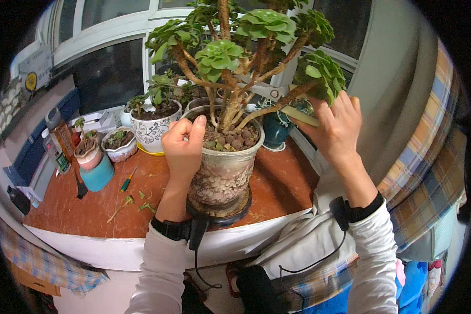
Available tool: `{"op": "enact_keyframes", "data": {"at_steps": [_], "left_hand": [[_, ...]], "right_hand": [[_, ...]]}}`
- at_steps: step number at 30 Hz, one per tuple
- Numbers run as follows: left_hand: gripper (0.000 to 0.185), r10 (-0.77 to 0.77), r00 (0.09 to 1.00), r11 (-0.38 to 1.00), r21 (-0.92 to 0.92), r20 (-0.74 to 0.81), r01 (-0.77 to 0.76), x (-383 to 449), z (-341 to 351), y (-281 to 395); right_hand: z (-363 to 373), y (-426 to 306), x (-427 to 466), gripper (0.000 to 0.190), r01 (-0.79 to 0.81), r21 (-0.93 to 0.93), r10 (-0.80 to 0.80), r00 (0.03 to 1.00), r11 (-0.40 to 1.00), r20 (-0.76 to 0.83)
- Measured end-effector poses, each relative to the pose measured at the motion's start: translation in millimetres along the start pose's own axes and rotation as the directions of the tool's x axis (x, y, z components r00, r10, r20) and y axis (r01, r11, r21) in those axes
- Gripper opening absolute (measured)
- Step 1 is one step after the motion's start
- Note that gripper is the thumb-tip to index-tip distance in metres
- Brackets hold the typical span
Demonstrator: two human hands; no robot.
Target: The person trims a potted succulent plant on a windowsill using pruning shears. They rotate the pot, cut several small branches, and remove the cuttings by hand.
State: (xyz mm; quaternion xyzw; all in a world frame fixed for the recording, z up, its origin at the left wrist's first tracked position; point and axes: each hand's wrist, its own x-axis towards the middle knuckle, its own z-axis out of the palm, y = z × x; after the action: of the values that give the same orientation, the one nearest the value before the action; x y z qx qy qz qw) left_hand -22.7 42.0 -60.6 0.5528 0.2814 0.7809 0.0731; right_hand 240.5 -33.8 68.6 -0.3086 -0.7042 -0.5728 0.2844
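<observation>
A branching succulent (219,57) with green leaf rosettes and bare brown stems grows in a large textured ceramic pot (225,172). Round brown pebbles (235,141) cover part of its soil. My right hand (335,125) grips scissors (274,93) by their pale yellowish handles, just under the rightmost rosette (322,74). The metal blades point left among the stems, and a slanting branch partly hides them. At the pot's left rim, my left hand (184,145) is curled into a fist with its thumb up; nothing shows in it.
Cut plant bits (127,201) and a green-handled tool (126,183) lie on the reddish-brown tabletop (82,216). Smaller potted plants stand left, including a white patterned pot (155,127) and a pink pot on a blue base (96,174). A dark teal pot (276,127) is behind right, beside a curtain (392,98).
</observation>
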Motion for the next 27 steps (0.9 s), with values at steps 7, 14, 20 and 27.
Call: {"op": "enact_keyframes", "data": {"at_steps": [7,14,20,27], "left_hand": [[0.042,-0.04,0.999,0.999,0.015,0.018,0.04,-1,-2,-2],[0.041,0.006,1.0,1.0,-0.017,0.025,-0.006,-2,-2,-5],[0.04,-0.01,1.0,0.999,-0.047,0.025,0.011,-3,-1,-6],[0.042,0.009,1.0,0.999,-0.045,0.028,-0.008,-4,-1,-6]], "right_hand": [[3,1,2,0.053,0.002,-0.007,-0.002,1.0,1.0,-0.013],[6,5,2,0.036,0.022,-0.014,-0.023,0.998,1.0,-0.065],[7,12,0,0.029,0.013,-0.058,-0.017,0.997,0.998,-0.071],[1,29,-37,0.04,-0.141,0.009,0.141,0.99,0.99,0.009]]}}
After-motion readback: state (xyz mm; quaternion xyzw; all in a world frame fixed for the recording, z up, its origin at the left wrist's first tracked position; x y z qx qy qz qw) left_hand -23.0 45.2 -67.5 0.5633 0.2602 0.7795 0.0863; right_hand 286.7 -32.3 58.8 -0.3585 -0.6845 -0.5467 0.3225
